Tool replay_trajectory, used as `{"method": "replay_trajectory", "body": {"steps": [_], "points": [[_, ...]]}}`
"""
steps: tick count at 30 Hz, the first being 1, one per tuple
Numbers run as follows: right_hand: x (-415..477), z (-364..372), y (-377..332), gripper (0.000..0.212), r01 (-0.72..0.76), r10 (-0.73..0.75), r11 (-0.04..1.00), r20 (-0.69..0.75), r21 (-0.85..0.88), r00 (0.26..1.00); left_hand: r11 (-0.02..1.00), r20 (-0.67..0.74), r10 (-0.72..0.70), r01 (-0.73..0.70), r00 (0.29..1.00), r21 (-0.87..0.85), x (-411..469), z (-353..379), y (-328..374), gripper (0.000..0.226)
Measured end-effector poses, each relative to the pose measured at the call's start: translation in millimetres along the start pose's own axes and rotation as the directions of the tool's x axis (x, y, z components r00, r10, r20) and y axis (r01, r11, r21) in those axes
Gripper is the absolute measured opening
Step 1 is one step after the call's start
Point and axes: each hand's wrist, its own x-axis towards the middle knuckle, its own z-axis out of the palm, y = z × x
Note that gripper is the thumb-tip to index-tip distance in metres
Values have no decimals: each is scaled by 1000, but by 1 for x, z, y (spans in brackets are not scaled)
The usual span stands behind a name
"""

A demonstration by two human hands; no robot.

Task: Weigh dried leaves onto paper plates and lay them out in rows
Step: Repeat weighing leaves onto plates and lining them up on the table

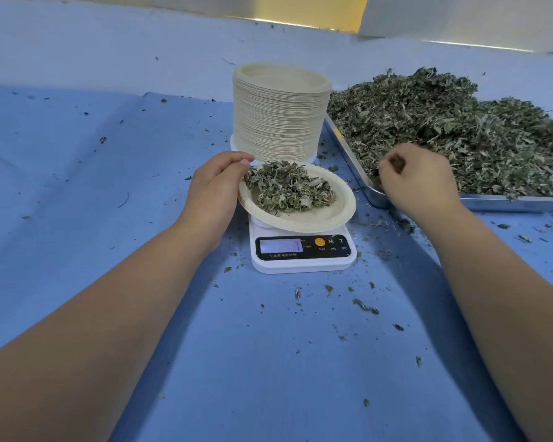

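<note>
Head view: left hand point(214, 189) grips the left rim of the paper plate point(320, 218), thumb on top of the edge and fingers curled under, probably to steady or lift it. The plate sits over the platform of the white scale point(304, 263), seemingly a little off level; cannot tell whether its full weight is on the scale. A portion point(288, 186) of leaves is heaped in the plate's middle, away from the rim, so it should carry without spilling. The lit display point(280, 245) shows a figure too blurred to trust. Right hand point(419, 180) hovers over the near left corner of the metal tray point(508, 204), fingertips bunched on a dark tuft that looks like a pinch of dried leaves point(444, 122) from the big pile there, likely a small top-up or a take-back. The tray lies just right of the scale, within short reach. A tall stack of plates point(278, 122) stands right behind the scale, handy for the next one. Loose crumbs point(364, 307) dot the blue cloth point(77, 186). No filled plates laid in rows are in view; the left side looks the likely spot.
</note>
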Motion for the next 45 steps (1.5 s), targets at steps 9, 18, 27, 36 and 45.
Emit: {"method": "replay_trajectory", "body": {"steps": [9, 18, 27, 36, 45], "points": [[-7, 11, -5, 22, 101, -101, 994, 12, -45, 995, 998, 59, 40, -43, 997, 49, -2, 2, 0, 19], [-20, 4, -40, 29, 301, -301, 952, -2, 50, 954, 998, 115, 39, -45, 993, 46, -7, 3, 4, 28], [-38, 6, -80, 49, 443, -439, 894, 317, 62, 841, 999, 133, 47, -49, 990, 9, -6, 6, 0, 17], [-29, 5, -89, 16, 239, -305, 899, 132, 367, 943, 997, 129, 81, -80, 988, -12, -2, 5, -5, 27], [-31, -3, -89, 18, 223, -270, 875, 51, 430, 962, 997, 128, 80, -81, 988, 1, -2, 5, -4, 23]]}}
